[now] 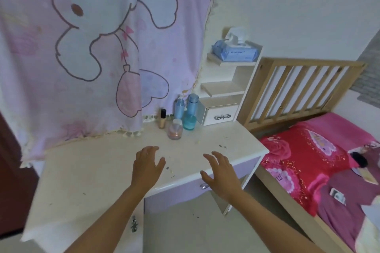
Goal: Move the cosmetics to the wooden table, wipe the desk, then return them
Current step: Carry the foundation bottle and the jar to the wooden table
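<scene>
Both hands (147, 165) short of cosmetics (177, 118)

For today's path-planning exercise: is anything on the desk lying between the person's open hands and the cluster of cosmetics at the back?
Nothing visible blocks them. Between the left hand, the right hand and the cosmetics, the desk holds only small crumbs.

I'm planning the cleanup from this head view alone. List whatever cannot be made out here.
- Wooden table: nowhere in the head view; beyond the frame.
- Wipes pack label: print too small and blurred to read.
- Cosmetics: the rear blue bottle is partly hidden by the teal bottle and glass jar; labels are unreadable.
- Wall behind the desk: covered by the rabbit cloth.
- Small drawer contents: shut.
</scene>
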Action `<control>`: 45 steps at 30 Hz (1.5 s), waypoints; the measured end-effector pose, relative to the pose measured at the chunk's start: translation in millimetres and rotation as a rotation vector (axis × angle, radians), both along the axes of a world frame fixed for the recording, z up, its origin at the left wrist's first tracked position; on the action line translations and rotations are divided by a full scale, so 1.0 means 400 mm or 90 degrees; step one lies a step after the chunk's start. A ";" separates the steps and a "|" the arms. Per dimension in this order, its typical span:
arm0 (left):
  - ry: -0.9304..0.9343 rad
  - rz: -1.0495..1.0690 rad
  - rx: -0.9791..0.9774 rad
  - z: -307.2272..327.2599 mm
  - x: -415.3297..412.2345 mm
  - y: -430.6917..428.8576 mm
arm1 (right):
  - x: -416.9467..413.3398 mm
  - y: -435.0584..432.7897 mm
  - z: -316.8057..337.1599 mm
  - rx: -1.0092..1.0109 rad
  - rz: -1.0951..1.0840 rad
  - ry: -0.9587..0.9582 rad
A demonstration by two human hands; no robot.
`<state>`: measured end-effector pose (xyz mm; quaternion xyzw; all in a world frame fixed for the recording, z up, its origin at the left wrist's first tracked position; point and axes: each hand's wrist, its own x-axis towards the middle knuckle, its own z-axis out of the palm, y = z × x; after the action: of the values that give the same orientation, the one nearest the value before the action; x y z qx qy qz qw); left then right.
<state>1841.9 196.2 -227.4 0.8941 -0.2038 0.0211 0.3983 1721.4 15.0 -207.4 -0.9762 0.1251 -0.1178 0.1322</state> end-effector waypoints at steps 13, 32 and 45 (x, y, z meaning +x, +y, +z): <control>0.041 0.147 0.079 -0.075 0.297 -0.161 | 0.454 -0.257 -0.095 0.069 0.093 0.072; 0.246 0.179 0.188 -0.179 0.488 -0.310 | 0.768 -0.283 -0.300 0.227 0.122 0.217; 0.325 0.231 -0.021 -0.183 0.696 -0.433 | 0.806 -0.270 -0.392 0.282 0.130 0.035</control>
<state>2120.4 23.0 -300.6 0.8858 0.0659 -0.1301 0.4406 2043.9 -92.9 -364.1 -0.9338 0.0523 -0.0466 0.3510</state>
